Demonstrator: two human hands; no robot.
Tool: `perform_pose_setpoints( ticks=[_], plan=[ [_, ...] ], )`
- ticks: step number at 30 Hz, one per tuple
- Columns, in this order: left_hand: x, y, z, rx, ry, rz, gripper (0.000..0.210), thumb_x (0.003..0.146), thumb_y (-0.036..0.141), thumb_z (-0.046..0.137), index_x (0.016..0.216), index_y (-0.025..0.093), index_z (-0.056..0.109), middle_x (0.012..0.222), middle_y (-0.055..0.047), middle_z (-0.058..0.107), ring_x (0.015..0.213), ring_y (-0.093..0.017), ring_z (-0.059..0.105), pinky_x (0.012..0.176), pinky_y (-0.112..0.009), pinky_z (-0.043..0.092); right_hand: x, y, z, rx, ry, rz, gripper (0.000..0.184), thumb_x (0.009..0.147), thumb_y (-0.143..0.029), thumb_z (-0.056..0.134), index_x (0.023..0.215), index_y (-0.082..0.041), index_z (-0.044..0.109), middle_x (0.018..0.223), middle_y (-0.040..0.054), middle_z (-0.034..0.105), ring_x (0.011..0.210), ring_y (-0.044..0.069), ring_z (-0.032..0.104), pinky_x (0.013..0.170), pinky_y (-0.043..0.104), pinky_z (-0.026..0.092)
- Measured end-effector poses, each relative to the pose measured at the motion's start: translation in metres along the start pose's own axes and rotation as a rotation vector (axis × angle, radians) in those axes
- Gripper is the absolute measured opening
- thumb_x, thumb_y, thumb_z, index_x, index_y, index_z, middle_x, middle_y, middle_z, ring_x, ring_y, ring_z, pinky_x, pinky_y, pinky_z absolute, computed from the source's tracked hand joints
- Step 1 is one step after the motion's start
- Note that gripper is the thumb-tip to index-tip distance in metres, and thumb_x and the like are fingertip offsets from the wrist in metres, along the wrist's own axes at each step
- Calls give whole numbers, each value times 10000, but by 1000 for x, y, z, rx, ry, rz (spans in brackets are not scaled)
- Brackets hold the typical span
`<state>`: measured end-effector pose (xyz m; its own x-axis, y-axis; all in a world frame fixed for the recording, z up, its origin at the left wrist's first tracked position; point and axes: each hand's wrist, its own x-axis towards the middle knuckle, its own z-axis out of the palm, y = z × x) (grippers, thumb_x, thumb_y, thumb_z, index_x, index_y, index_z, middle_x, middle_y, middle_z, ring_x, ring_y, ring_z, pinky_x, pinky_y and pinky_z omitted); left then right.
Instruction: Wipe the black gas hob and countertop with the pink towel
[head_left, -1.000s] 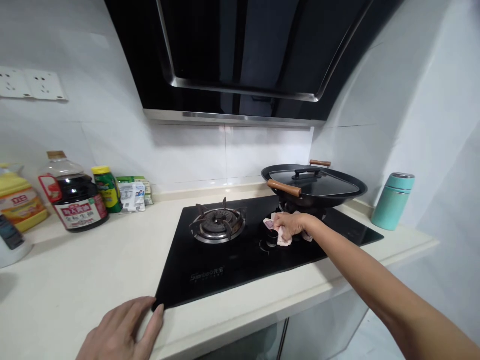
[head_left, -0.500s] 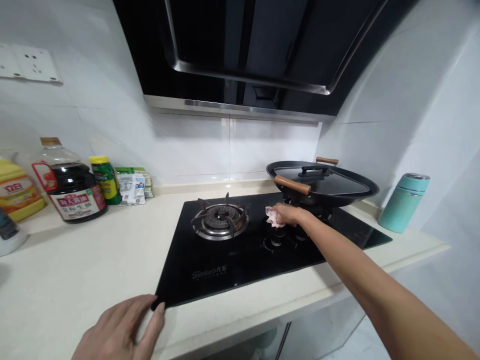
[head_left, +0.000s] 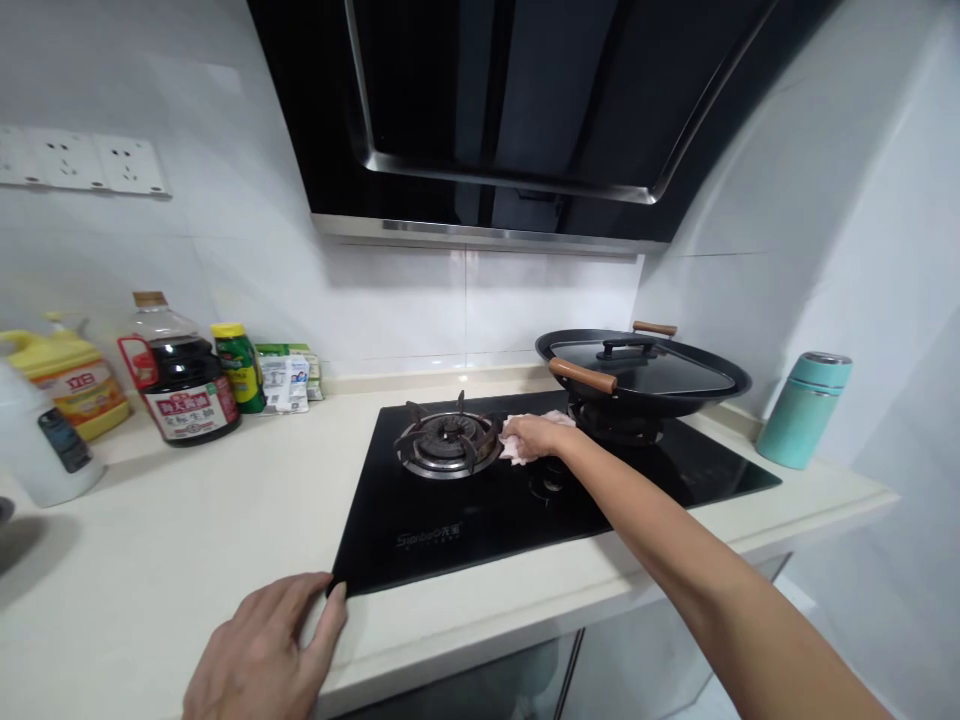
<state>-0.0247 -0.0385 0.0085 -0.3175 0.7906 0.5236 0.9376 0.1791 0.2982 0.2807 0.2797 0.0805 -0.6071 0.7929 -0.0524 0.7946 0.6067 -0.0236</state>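
Right hand [head_left: 531, 437] has the cloth [head_left: 514, 452] bunched up on the hob [head_left: 487, 525], probably so it fits between burner [head_left: 448, 438] and wok [head_left: 679, 403]. Left hand [head_left: 262, 648]'s empty, loosely spread at the hob's corner, I'd guess for support.

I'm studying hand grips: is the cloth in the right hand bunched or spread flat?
Bunched: the cloth shows crumpled folds around the right hand; the part underneath is hidden.

Head view, looking forward-down across stovetop [head_left: 487, 525].
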Motion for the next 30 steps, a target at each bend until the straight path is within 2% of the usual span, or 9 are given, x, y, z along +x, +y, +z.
perform_pose_setpoints(
  ticks=[5,11,17,20,23,25,28,30],
  plan=[
    [-2,-1,2,18,28,39,460,898,561,428,959,243,754,1083,-81,788,1092,-307,688,922,-426,499,-19,-23,-1,-21,6,-125,506,722,-152,756,1224,-213,727,1267,78,671,1150,256,638,957,265,475],
    [-2,-3,4,22,42,63,488,910,565,409,985,226,751,1105,-85,788,1099,-303,677,935,-428,486,-54,-62,2,6,3,-302,473,690,-139,811,1143,-232,712,1200,35,634,1051,211,615,865,244,451],
    [1,-7,5,7,20,66,502,891,585,405,1000,237,750,1120,-83,787,1121,-313,674,957,-439,486,-102,-98,12,56,110,-409,256,735,-194,786,947,-196,644,1030,28,603,932,201,558,797,281,399],
    [4,-11,6,2,0,70,522,874,589,408,1004,226,760,1121,-90,789,1124,-328,682,959,-456,493,-126,-106,22,125,177,-405,272,736,-244,813,920,-202,617,979,17,587,909,201,539,796,293,384],
    [6,-11,4,-5,-23,73,512,877,588,411,987,239,768,1103,-84,795,1109,-326,690,946,-445,501,-154,-102,37,154,271,-324,314,739,-213,800,1012,-224,645,1008,25,588,984,225,537,860,313,377],
    [6,-10,2,-9,-33,74,508,877,592,411,977,245,769,1096,-81,798,1102,-323,691,943,-434,502,-175,-88,49,179,324,-259,367,750,-186,769,1092,-246,651,1042,30,591,1021,230,537,884,316,373],
    [6,-9,0,-12,-54,72,527,874,595,400,989,233,765,1111,-90,794,1113,-331,683,958,-444,497,-208,-51,63,225,357,-130,426,775,-156,700,1182,-260,627,1106,31,609,1052,220,555,897,301,370],
    [6,-10,1,-14,-68,65,541,883,597,392,1017,223,761,1130,-98,788,1135,-338,672,972,-461,488,-228,-18,65,217,340,1,403,788,-147,657,1177,-246,623,1119,37,629,1040,213,581,876,287,371]
  ],
)
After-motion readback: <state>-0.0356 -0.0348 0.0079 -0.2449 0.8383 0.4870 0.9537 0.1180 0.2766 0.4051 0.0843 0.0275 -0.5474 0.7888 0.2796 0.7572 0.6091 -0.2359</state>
